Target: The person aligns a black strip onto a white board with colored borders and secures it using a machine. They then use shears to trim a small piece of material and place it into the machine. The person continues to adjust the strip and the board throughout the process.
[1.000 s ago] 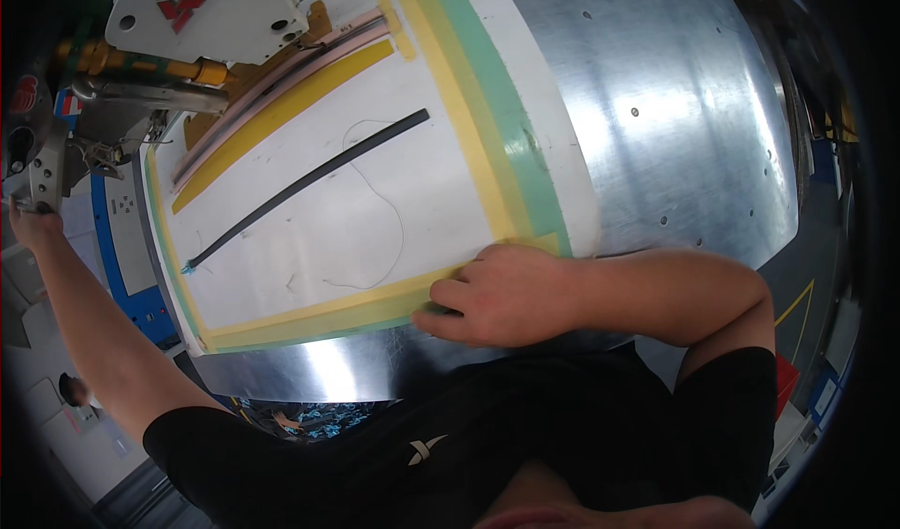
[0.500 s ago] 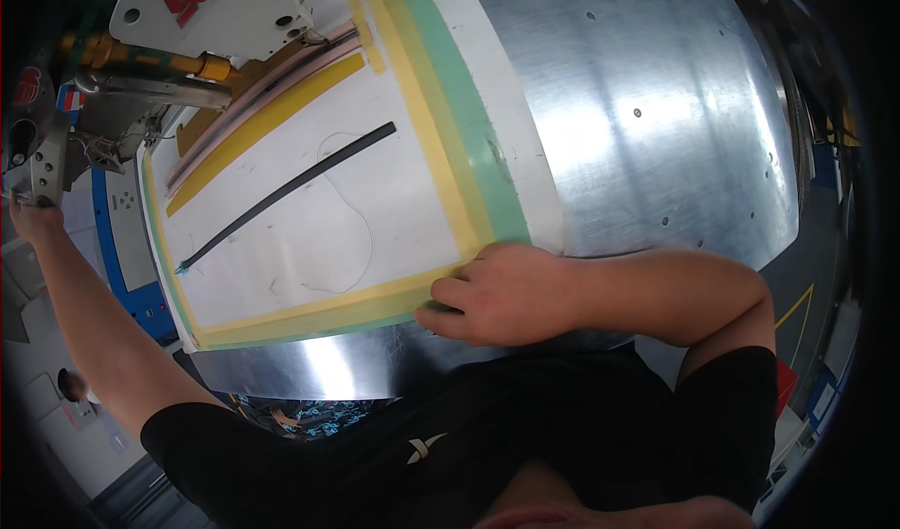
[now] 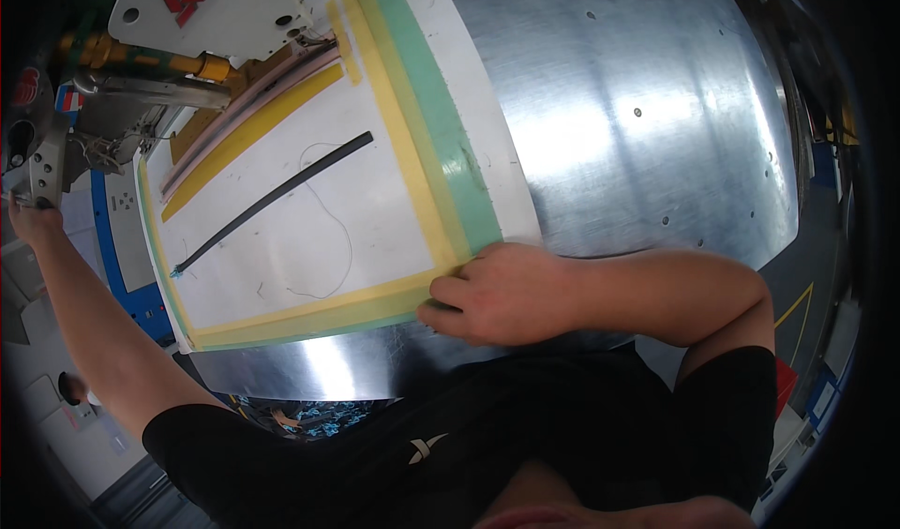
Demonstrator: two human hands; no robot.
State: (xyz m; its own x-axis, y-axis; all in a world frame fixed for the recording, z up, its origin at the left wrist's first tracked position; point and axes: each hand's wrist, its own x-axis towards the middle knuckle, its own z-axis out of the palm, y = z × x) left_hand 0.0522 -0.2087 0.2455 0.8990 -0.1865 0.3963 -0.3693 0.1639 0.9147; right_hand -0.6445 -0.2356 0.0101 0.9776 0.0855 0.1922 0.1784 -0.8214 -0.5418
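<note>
A white sheet (image 3: 375,191), bordered with yellow and green tape, lies over a curved shiny metal surface (image 3: 637,79). On it rest a slim dark strip (image 3: 281,196), a curved yellow strip (image 3: 262,135) and a loose thin thread (image 3: 347,238). My right hand (image 3: 502,294) is at the sheet's near right corner, fingers curled down over the taped edge; whatever is under the fingertips is hidden. Far to the left, my left hand (image 3: 36,224) is closed at a pale metal bracket (image 3: 45,168) of the machine; what its fingers hold cannot be made out.
Beyond the sheet stands a white machine housing (image 3: 206,13) with a gold-coloured cylinder (image 3: 141,55) beside it. A blue and grey panel (image 3: 131,257) borders the sheet's left side. Fastener heads and holes dot the metal surface. Another person's head (image 3: 71,388) shows at lower left.
The sheet, with the strips and thread on it, has shifted left, baring more metal on its right. My right hand has stayed in place while the tape slid beneath it; my left hand has barely moved.
</note>
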